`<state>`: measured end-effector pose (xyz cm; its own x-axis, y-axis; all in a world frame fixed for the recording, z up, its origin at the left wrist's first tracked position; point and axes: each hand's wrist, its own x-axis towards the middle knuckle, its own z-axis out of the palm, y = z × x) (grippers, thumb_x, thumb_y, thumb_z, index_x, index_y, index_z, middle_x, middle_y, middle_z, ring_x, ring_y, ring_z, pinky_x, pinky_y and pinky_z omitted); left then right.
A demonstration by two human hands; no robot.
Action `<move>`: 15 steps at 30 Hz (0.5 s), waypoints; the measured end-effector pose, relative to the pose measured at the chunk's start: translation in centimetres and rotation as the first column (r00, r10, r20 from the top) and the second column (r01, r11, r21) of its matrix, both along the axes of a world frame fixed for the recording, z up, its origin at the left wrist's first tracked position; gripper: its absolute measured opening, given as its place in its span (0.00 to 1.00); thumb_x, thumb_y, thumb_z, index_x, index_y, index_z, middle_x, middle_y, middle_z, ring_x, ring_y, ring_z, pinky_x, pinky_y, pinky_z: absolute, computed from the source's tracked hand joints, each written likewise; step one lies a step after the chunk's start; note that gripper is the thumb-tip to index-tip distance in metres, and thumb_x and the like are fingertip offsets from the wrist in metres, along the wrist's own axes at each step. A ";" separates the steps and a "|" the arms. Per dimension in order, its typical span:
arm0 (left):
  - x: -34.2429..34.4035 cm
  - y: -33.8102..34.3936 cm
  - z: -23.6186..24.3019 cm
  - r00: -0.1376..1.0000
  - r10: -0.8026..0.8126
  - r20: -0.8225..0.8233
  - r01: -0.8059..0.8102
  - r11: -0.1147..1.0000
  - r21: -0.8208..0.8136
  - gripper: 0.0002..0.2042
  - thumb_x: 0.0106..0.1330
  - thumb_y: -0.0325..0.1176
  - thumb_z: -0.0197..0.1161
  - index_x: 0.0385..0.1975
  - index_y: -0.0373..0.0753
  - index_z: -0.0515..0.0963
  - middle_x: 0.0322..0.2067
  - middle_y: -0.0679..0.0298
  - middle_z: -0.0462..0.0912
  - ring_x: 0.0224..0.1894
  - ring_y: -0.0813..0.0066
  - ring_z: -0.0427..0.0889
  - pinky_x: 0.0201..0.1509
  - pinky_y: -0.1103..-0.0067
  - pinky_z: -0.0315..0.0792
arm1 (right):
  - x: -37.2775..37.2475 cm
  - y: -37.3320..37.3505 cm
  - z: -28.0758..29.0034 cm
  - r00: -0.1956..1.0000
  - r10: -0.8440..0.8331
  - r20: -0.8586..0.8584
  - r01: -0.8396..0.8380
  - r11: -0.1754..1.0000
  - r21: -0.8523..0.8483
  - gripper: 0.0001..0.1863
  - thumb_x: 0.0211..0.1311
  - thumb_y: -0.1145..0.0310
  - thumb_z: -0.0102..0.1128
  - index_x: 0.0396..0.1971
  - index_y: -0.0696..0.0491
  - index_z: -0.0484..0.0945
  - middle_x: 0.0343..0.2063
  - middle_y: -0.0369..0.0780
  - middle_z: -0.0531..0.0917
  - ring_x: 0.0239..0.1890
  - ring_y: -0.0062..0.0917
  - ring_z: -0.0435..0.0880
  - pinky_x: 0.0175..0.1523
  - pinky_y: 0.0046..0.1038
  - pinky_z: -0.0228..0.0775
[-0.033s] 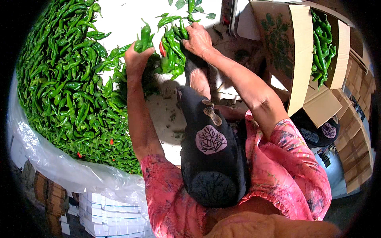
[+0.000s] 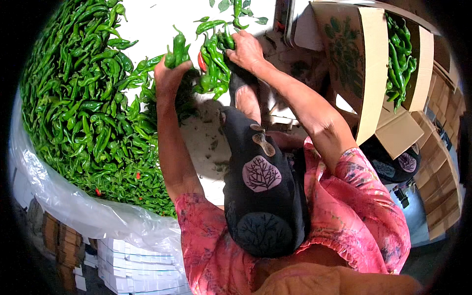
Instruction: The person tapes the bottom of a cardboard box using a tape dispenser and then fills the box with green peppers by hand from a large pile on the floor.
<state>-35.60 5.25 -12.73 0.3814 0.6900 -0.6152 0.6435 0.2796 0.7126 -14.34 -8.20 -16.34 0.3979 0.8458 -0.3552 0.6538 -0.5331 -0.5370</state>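
My left hand [image 2: 168,77] is closed around a few green peppers [image 2: 179,46], whose tips and stems stick up past the thumb. To its right lies a small group of green peppers [image 2: 212,64] with one red pepper [image 2: 202,62] at its left side. At the upper right of that group, the fingers of my right hand [image 2: 247,51] are bent round a green pepper [image 2: 228,39]. A large heap of green peppers [image 2: 83,108] spreads over the left side, next to my left forearm.
A cardboard box [image 2: 372,64] with flaps up stands at the right, with green peppers [image 2: 401,56] inside. Clear plastic sheeting [image 2: 103,211] edges the heap. Loose leaves [image 2: 223,6] lie on the white surface [image 2: 157,22]. White stacked cartons [image 2: 137,265] are at lower left, brown ones [image 2: 442,182] at far right.
The peppers in my left hand have tilted very slightly to the left. My right hand stays almost in the same place.
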 end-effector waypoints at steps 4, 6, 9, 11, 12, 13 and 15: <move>-1.7 -2.3 2.1 0.970 0.187 0.153 -0.160 0.972 -0.170 0.16 0.54 0.28 0.72 0.43 0.34 0.82 0.37 0.62 0.87 0.36 0.72 0.84 0.44 0.76 0.77 | 1.2 -0.6 2.0 0.885 -0.183 -0.427 0.218 0.975 0.036 0.21 0.52 0.60 0.68 0.44 0.55 0.80 0.36 0.48 0.87 0.42 0.45 0.85 0.51 0.41 0.75; -2.0 -3.3 2.8 0.942 0.315 0.115 -0.268 0.913 -0.308 0.17 0.53 0.26 0.72 0.44 0.34 0.82 0.38 0.62 0.87 0.37 0.72 0.85 0.45 0.77 0.77 | 1.0 -1.3 3.2 0.828 -0.188 -0.528 0.185 0.981 -0.059 0.22 0.52 0.58 0.68 0.45 0.54 0.81 0.37 0.48 0.87 0.44 0.44 0.85 0.52 0.39 0.75; -1.1 -5.1 2.0 0.930 0.290 0.224 -0.200 0.914 -0.353 0.17 0.53 0.28 0.72 0.44 0.34 0.83 0.37 0.62 0.87 0.37 0.72 0.84 0.45 0.76 0.77 | 1.3 -2.0 2.4 0.800 -0.161 -0.578 0.114 0.987 -0.117 0.25 0.53 0.56 0.69 0.49 0.52 0.81 0.40 0.49 0.86 0.46 0.40 0.86 0.54 0.36 0.74; 0.3 -6.1 1.7 0.966 0.219 0.139 -0.162 0.928 -0.334 0.19 0.54 0.31 0.71 0.46 0.33 0.81 0.37 0.63 0.85 0.34 0.72 0.83 0.42 0.75 0.78 | 1.6 -2.2 1.3 0.812 -0.146 -0.566 0.066 0.985 -0.158 0.25 0.52 0.55 0.70 0.49 0.52 0.81 0.40 0.49 0.86 0.47 0.38 0.86 0.54 0.34 0.74; 0.7 -6.2 1.6 0.953 0.258 0.158 -0.196 0.925 -0.325 0.19 0.55 0.31 0.71 0.47 0.32 0.80 0.37 0.62 0.85 0.34 0.72 0.83 0.41 0.75 0.78 | 1.7 -2.2 0.9 0.776 -0.194 -0.600 0.107 0.978 -0.178 0.27 0.51 0.54 0.70 0.50 0.52 0.81 0.42 0.49 0.86 0.48 0.39 0.85 0.56 0.35 0.73; 1.2 -6.4 1.5 0.939 0.296 0.178 -0.230 0.920 -0.318 0.20 0.56 0.31 0.71 0.48 0.32 0.79 0.38 0.62 0.85 0.33 0.72 0.83 0.41 0.75 0.78 | 1.7 -2.3 0.6 0.749 -0.217 -0.626 0.126 0.974 -0.186 0.28 0.51 0.54 0.70 0.51 0.51 0.80 0.42 0.49 0.86 0.48 0.39 0.85 0.57 0.35 0.73; 1.0 -7.1 0.7 0.895 0.400 0.194 -0.330 0.891 -0.312 0.20 0.57 0.30 0.70 0.49 0.32 0.78 0.39 0.61 0.85 0.35 0.72 0.83 0.43 0.75 0.78 | 1.0 -1.6 0.6 0.688 -0.243 -0.683 0.150 0.969 -0.195 0.29 0.50 0.53 0.71 0.53 0.51 0.80 0.43 0.48 0.86 0.49 0.39 0.85 0.58 0.35 0.72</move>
<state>-34.57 -1.81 -12.05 0.2970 0.6348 -0.7133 0.2714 0.6601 0.7004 -13.33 -9.77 -15.78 0.1483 0.7119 -0.6865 -0.0111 -0.6929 -0.7209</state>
